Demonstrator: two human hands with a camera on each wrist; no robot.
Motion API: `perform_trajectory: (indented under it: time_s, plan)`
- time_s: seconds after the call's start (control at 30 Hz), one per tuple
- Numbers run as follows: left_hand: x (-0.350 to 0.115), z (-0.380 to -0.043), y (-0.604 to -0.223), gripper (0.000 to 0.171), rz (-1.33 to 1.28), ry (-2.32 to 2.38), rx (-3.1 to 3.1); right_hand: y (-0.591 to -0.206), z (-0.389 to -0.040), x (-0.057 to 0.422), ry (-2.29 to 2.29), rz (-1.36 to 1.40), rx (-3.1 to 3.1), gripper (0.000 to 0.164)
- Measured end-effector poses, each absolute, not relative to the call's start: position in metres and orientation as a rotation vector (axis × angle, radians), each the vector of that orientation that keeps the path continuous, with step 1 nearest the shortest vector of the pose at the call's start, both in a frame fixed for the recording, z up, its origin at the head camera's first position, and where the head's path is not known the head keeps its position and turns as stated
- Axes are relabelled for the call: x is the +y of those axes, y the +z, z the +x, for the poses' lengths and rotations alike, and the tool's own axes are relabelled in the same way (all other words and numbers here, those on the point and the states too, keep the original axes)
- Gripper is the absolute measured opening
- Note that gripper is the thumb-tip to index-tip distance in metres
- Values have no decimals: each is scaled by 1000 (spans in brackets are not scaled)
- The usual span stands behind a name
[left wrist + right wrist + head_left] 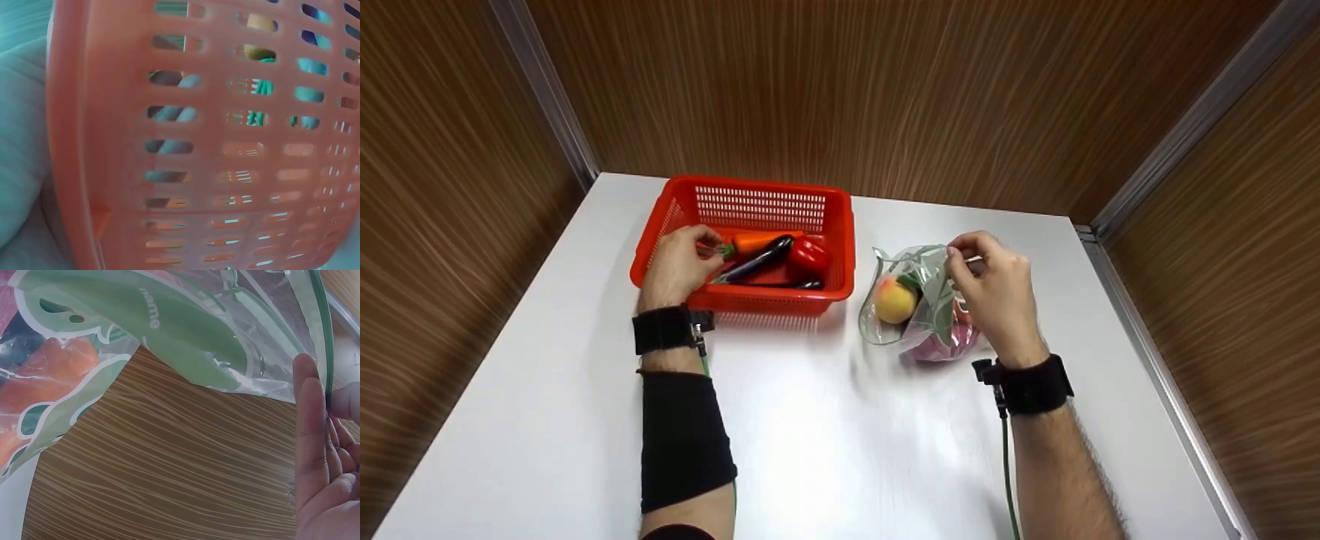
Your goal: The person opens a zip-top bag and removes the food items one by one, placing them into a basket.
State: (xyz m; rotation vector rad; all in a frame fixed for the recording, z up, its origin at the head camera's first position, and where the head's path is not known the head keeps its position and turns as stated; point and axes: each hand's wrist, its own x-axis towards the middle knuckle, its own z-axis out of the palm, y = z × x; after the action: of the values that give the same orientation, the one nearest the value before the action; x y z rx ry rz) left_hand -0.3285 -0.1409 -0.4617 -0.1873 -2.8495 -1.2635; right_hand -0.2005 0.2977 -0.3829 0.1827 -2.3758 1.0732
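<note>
My left hand (679, 259) reaches over the near left rim of a red plastic basket (840, 262). Its thumb and fingers stand apart beside the leafy green end of a carrot (757, 241); contact is not clear. Through the basket slots in the left wrist view, its fingers (171, 113) show only in part. An eggplant (761, 259) and a red bell pepper (808, 257) lie nearby. My right hand (994, 285) pinches the edge of a clear zip bag (225, 365) with green print. Inside the bag are a yellow-red peach-like fruit (895, 300) and a pink item (941, 343).
A second dark, glossy item (810, 285) is partly hidden behind the basket's near wall. The white table (780, 420) is bounded by wood-grain panels (840, 90) at the back and sides. Cables run from both wrist straps.
</note>
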Motion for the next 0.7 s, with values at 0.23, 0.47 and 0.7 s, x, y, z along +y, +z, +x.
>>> perform_trajectory:
  time_s: [0.23, 0.47, 0.7]
  plan:
    - [-132, -328, -454, 37, -289, -1257, -2826, -378, -199, 297, 1132, 183, -2427, 14]
    - [-114, -326, -441, 37, -449, -1254, -2804, -373, -198, 295, 1290, 190, -2445, 20]
    - [-79, -315, -424, 41, -605, -1271, -2796, -370, -199, 293, 1362, 181, -2384, 20]
